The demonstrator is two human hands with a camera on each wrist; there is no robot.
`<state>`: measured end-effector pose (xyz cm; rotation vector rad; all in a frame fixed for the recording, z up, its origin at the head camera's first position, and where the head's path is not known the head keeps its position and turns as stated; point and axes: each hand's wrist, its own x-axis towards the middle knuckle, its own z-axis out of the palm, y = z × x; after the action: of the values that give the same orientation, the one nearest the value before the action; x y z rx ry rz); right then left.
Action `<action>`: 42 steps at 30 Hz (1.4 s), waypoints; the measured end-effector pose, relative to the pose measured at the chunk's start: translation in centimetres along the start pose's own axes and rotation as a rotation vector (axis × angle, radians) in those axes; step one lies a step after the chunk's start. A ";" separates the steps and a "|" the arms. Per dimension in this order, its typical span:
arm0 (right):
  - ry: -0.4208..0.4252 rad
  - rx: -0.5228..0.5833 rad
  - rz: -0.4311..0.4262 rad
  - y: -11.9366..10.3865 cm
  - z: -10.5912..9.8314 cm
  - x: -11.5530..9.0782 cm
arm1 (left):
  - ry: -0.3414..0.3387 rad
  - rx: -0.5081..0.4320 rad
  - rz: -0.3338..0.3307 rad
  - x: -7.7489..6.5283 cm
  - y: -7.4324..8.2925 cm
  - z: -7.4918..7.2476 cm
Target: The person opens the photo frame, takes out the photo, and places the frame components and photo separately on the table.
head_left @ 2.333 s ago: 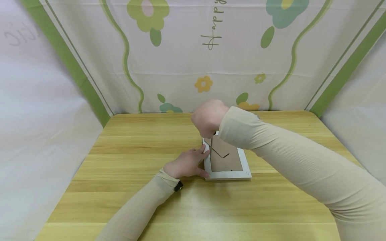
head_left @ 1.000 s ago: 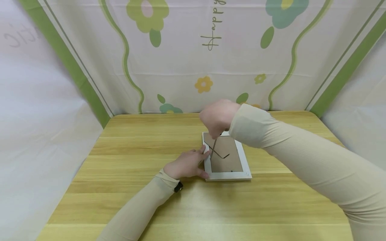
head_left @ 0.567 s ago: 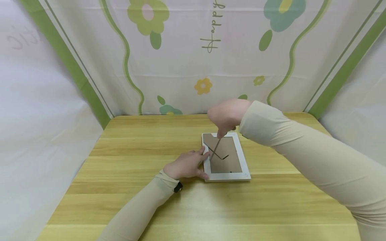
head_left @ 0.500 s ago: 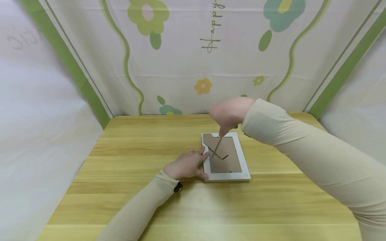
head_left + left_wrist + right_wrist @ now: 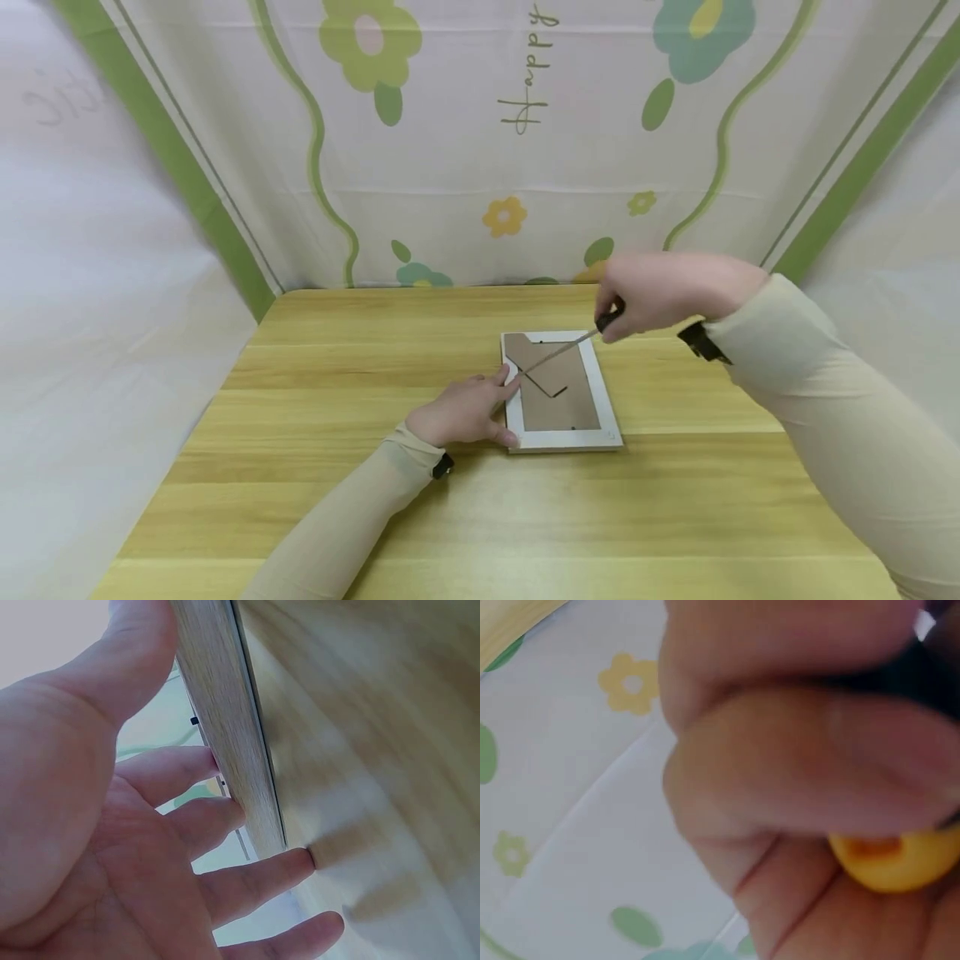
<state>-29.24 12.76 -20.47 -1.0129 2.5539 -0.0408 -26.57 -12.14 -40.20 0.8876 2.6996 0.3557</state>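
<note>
A white picture frame [image 5: 570,439] lies on the table with its brown backing board [image 5: 562,412] facing up. Fingers and thumb of my left hand [image 5: 461,408] rest along the frame's left edge, fairly straight. In the left wrist view they touch the frame's wood-grained side [image 5: 225,697]. My right hand [image 5: 667,292] grips a screwdriver [image 5: 562,350] above the frame's far right corner. Its long metal shaft slants down leftward, with the tip near the frame's left inner edge by my left fingers. The right wrist view shows curled fingers around the yellow-and-black handle [image 5: 896,866].
Beneath everything is a wood-grain table [image 5: 360,333]. A white cloth with printed flowers [image 5: 450,167] hangs behind its far edge, and pale cloth hangs at both sides. A thin dark bent line [image 5: 542,387] marks the backing board.
My right hand has swung to the right, tilting the screwdriver from nearly upright to a low slant. The left hand and the picture frame have stayed in place.
</note>
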 end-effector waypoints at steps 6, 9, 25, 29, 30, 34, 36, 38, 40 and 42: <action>0.121 0.074 -0.028 2.7 3.5 -2.9 | 0.006 0.010 -0.003 0.1 0.0 0.1; 0.234 0.076 -0.029 3.9 5.7 -4.1 | 0.000 0.001 -0.010 0.1 0.1 0.0; 0.606 0.342 0.072 8.9 16.0 -7.4 | 0.001 -0.013 0.001 0.1 0.0 0.1; 0.641 0.386 0.108 9.7 18.0 -7.9 | -0.002 -0.010 0.004 0.1 0.1 0.1; 0.646 0.393 0.112 9.9 18.5 -8.0 | -0.003 -0.010 0.004 0.1 0.2 0.1; 0.665 0.407 0.118 10.4 20.1 -8.2 | -0.002 -0.012 0.008 0.1 0.1 0.0; 0.679 0.415 0.109 10.6 20.8 -8.1 | -0.002 -0.014 0.009 0.2 0.1 0.1; 0.690 0.420 0.098 10.7 21.3 -8.0 | -0.001 -0.018 0.010 0.2 0.0 0.1; 0.695 0.437 0.094 10.7 21.7 -7.9 | -0.002 -0.023 0.009 0.2 0.0 0.2; 0.693 0.452 0.103 10.6 22.0 -7.8 | -0.002 -0.025 0.008 0.2 0.0 0.1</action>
<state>-22.94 28.32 -39.85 -0.7679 2.9633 -1.0534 -26.68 -11.99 -40.38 0.8922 2.6840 0.3894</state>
